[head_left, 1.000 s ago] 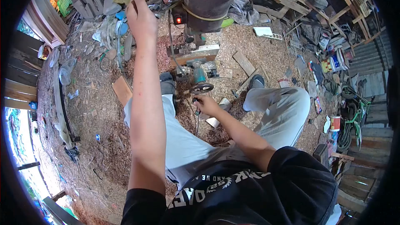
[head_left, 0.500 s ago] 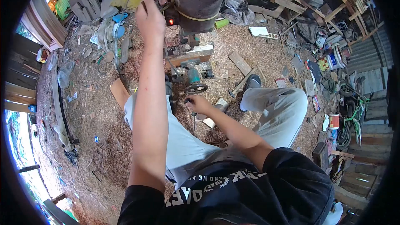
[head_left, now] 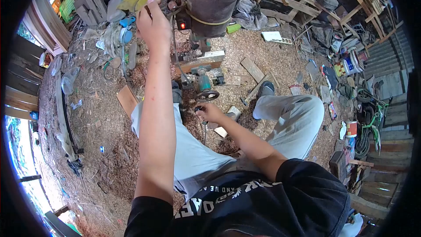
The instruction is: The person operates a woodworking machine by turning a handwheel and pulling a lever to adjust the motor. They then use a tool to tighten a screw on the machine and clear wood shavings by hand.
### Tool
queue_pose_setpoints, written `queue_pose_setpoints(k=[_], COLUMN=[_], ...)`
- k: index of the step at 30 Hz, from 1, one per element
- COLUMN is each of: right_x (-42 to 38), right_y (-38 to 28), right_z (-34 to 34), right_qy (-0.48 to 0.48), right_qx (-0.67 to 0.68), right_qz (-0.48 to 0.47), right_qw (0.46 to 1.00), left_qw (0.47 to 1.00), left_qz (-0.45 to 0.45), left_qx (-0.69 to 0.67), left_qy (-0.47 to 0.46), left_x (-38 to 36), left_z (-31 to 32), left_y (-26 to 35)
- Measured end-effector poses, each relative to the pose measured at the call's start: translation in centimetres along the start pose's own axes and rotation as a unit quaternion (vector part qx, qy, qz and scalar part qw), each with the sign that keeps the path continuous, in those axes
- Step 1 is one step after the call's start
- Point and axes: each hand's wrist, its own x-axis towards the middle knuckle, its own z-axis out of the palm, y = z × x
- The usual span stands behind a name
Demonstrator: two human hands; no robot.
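My left hand [head_left: 154, 24] is raised at the left of a big dark machine housing [head_left: 214, 0]. Its fingers are partly stretched out and apart, with nothing visible in them. Just right of it, a small red switch [head_left: 183, 25] glows on the machine. Lower down, my right hand [head_left: 211, 112] is closed around a small black handle [head_left: 198, 108], just below a dark handwheel [head_left: 207, 96]. The fingers hide most of that handle. Beyond the wheel stand a greenish machine part [head_left: 204, 82] and a wooden beam [head_left: 199, 64].
A hammer [head_left: 253, 92] and a board [head_left: 252, 69] lie on shavings right of the machine. Another board [head_left: 127, 100] leans by my left leg. Scrap and bags [head_left: 125, 37] clutter the left, stacked wood frames [head_left: 285, 0] the back right, and a green bicycle [head_left: 370, 125] the far right.
My left hand has shifted slightly left and down, with its fingers further apart. The red light shows in both frames. My right hand stays at the black handle.
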Motion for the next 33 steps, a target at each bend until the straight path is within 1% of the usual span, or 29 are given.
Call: queue_pose_setpoints(k=[1,2,3,5,7,8,9,11,13,15,16,17,18,20,22,23,25,27,28,29,30,31,33], right_x=[-0.2,-0.1,0.0,0.3,0.6,0.8,0.8,0.9,0.7,1.0,0.9,0.8,0.3,-1.3,-2.8,-3.0,-4.0,-0.3,0.4,0.6,0.0,-0.1,2.4], right_y=[-0.3,-0.9,-1.3,-2.1,-1.0,-0.2,-0.4,-1.0,-1.0,-0.7,-0.3,0.1,0.3,1.0,3.5,4.5,2.6,5.3,3.7,0.2,-4.6,-8.7,-12.4], right_z=[-0.2,0.0,0.4,1.2,1.1,1.1,0.7,0.5,1.8,1.8,1.6,1.4,1.1,0.2,-0.6,-1.6,-6.1,-10.5,-13.6,-17.3,-20.8,-24.2,-29.5], right_qy=[-0.01,0.003,0.004,0.037,0.03,0.001,-0.029,-0.041,0.038,0.038,0.012,-0.015,-0.014,-0.067,-0.076,-0.085,-0.062,-0.073,-0.074,-0.075,-0.031,0.013,0.165], right_qx=[-0.001,0.001,0.0,-0.062,-0.047,-0.009,0.029,0.05,-0.051,-0.062,-0.035,-0.007,-0.008,0.189,0.174,0.161,0.191,0.06,0.042,0.024,-0.009,-0.044,-0.003], right_qz=[0.018,-0.014,-0.015,-0.005,-0.005,0.006,0.016,0.032,-0.016,-0.012,-0.008,-0.007,-0.011,-0.028,-0.024,-0.013,0.073,0.083,0.077,0.071,0.036,-0.002,-0.073], right_qw=[1.0,1.0,1.0,0.997,0.998,1.0,0.999,0.997,0.998,0.997,0.999,1.0,1.0,0.979,0.981,0.983,0.977,0.992,0.993,0.994,0.999,0.999,0.984], left_qw=[1.0,1.0,1.0,0.997,0.996,0.996,0.996,0.995,0.995,0.993,0.993,0.992,0.99,0.99,0.988,0.988,0.983,0.974,0.969,0.963,0.96,0.95,0.944], left_qz=[0.0,0.0,0.0,-0.002,0.016,0.029,0.033,0.051,0.054,0.046,0.048,0.02,-0.007,0.017,0.045,0.05,0.148,0.195,0.222,0.25,0.257,0.288,0.308], left_qx=[-0.009,-0.019,-0.02,-0.056,-0.059,-0.06,-0.061,-0.054,-0.053,-0.042,-0.043,-0.04,-0.036,-0.034,-0.019,-0.021,-0.013,0.027,0.022,0.018,0.013,0.03,0.031], left_qy=[-0.004,-0.008,-0.007,-0.059,-0.062,-0.063,-0.062,-0.073,-0.071,-0.096,-0.096,-0.118,-0.139,-0.135,-0.147,-0.144,-0.105,-0.108,-0.105,-0.1,-0.112,-0.117,-0.118], left_x=[0.0,0.0,0.1,0.4,0.1,0.0,-0.1,-0.3,-0.7,-0.6,-0.7,-0.9,-0.8,-0.9,-0.8,-0.8,-1.7,-2.7,-3.2,-3.7,-4.2,-4.4,-4.9], left_z=[-0.2,-0.4,-0.6,-1.0,-1.2,-1.3,-1.4,-1.4,-1.4,-1.6,-1.8,-2.0,-2.2,-2.0,-1.5,-1.3,-0.9,-0.5,-0.3,-0.1,0.0,0.1,0.7], left_y=[0.1,0.3,0.3,0.4,0.8,1.0,1.1,1.1,1.1,1.6,1.8,2.1,2.3,1.7,0.8,1.2,2.7,3.7,4.5,5.4,6.2,6.8,7.7])
